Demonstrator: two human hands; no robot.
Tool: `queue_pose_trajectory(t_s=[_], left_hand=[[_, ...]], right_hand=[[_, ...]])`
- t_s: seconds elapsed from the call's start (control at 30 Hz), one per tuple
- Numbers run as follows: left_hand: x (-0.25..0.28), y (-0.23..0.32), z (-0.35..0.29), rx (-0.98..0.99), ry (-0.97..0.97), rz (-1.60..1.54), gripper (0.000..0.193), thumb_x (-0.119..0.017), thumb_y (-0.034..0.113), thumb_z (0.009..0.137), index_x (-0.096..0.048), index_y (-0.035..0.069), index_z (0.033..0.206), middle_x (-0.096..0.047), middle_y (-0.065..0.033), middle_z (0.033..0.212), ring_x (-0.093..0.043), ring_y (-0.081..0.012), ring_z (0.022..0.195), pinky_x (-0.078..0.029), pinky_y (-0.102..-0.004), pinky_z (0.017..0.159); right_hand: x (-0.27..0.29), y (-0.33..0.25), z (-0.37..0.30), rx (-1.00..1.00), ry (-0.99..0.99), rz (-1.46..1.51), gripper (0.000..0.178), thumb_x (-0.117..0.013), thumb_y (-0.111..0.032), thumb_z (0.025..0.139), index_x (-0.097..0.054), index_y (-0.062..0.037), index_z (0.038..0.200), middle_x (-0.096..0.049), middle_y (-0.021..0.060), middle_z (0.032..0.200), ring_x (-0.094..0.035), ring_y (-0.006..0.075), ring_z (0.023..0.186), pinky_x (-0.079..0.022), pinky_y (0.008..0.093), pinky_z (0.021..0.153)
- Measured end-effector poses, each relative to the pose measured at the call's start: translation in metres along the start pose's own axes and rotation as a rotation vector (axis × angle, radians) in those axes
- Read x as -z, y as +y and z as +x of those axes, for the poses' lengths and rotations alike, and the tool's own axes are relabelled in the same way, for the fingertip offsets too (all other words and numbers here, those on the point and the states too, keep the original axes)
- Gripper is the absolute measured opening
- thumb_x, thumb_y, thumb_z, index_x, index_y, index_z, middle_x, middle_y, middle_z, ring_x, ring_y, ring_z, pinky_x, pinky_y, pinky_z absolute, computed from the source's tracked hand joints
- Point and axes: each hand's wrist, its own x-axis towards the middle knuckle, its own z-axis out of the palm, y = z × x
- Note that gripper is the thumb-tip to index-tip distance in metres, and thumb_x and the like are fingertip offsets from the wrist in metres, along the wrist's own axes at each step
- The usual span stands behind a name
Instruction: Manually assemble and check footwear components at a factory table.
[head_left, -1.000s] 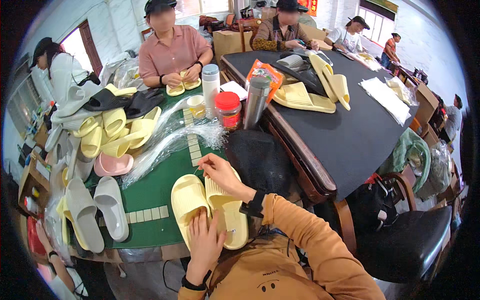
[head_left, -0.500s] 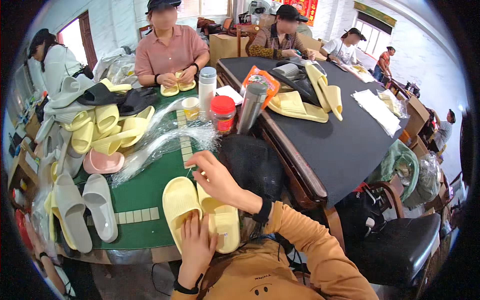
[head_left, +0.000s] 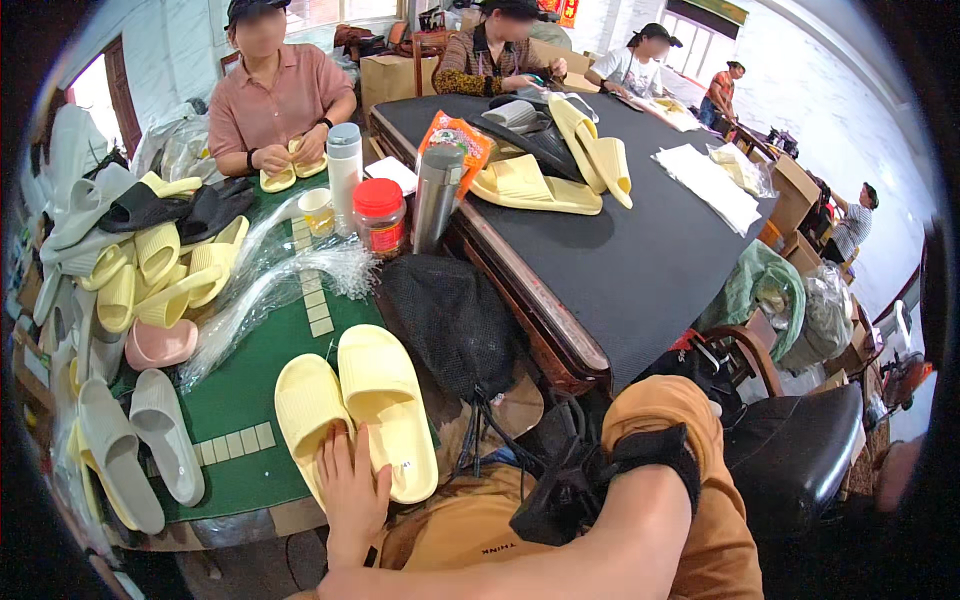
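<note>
A pair of pale yellow slide slippers lies side by side at the table's front edge. My left hand (head_left: 350, 490) rests on the left slipper (head_left: 308, 400), its fingers stretched out at the opening under the strap. Beside it, the right slipper (head_left: 395, 420) has a small white sticker on its footbed. My right hand (head_left: 590, 535) is large and close at the lower edge, past a black cuff. Its fingers are cut off by the picture's edge. A bundle of clear thin plastic strands (head_left: 290, 295) lies beyond the slippers.
Grey slippers (head_left: 165, 435) and a slipper pile (head_left: 160, 265) are left. Behind stand a red-lidded jar (head_left: 380, 215), paper cup (head_left: 317, 210) and steel bottle (head_left: 436, 200). A black mesh bag (head_left: 445, 315) lies beside a dark table (head_left: 600, 270). Several people work around.
My right hand has left the slippers' toe end, where its fingers were bent, and come back close to the lower edge. My left hand stays on the left slipper. The view has shifted.
</note>
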Motion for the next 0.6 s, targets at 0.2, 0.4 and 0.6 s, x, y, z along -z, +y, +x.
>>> queue_pose_trajectory(t_s=[0.2, 0.4, 0.6], left_hand=[[0.004, -0.004, -0.007, 0.034, 0.017, -0.016, 0.063, -0.061, 0.027, 0.088, -0.041, -0.001, 0.141, -0.041, -0.0287, 0.136, -0.037, -0.0464, 0.128, -0.026, -0.0568, 0.110], [0.002, -0.001, -0.005, 0.009, 0.032, -0.077, 0.062, -0.062, 0.030, 0.089, -0.042, 0.002, 0.141, -0.043, -0.0271, 0.132, -0.043, -0.0445, 0.123, -0.031, -0.0559, 0.109], [0.005, 0.004, 0.001, -0.057, 0.081, -0.011, 0.063, -0.062, 0.031, 0.089, -0.042, 0.001, 0.141, -0.042, -0.0260, 0.136, -0.039, -0.0418, 0.128, -0.029, -0.0536, 0.111]], right_hand=[[-0.007, 0.007, -0.026, 0.167, 0.024, -0.215, 0.048, -0.059, -0.023, 0.072, -0.064, -0.0024, 0.115, -0.043, 0.0027, 0.073, -0.046, 0.0166, 0.063, -0.040, 0.0268, 0.058], [0.036, -0.011, -0.025, -0.012, -0.264, -0.311, 0.050, -0.063, -0.018, 0.072, -0.068, -0.0176, 0.122, -0.059, -0.0042, 0.084, -0.054, 0.0080, 0.068, -0.039, 0.0208, 0.051], [-0.018, -0.032, -0.020, -0.337, 0.642, -0.608, 0.027, -0.072, -0.026, 0.070, -0.078, -0.0283, 0.097, -0.070, -0.0105, 0.084, -0.056, 0.0062, 0.063, -0.040, 0.0189, 0.056]])
